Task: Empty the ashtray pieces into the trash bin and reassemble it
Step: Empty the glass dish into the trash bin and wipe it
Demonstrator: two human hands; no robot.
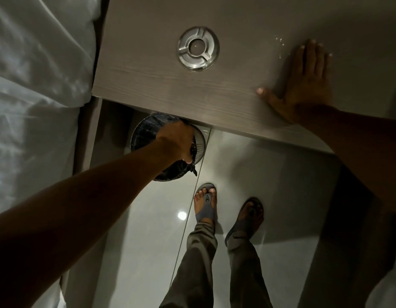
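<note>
A round silver ashtray top [198, 48], with three grooves and a centre hole, lies flat on the wood-grain desk [148, 63]. Below the desk's front edge stands a trash bin [143, 134] lined with a black bag. My left hand [177, 141] reaches down over the bin and grips a grey ribbed ashtray bowl [201, 143] at the bin's right rim. The hand hides most of the bowl, and its contents cannot be seen. My right hand [303, 85] rests flat on the desk near its front edge, fingers spread, holding nothing.
White bedding [37, 63] fills the left side, right beside the desk and bin. A glossy tiled floor [270, 170] lies below, with my two feet in grey sandals [206, 205] just in front of the bin. A few droplets [281, 43] sit on the desk.
</note>
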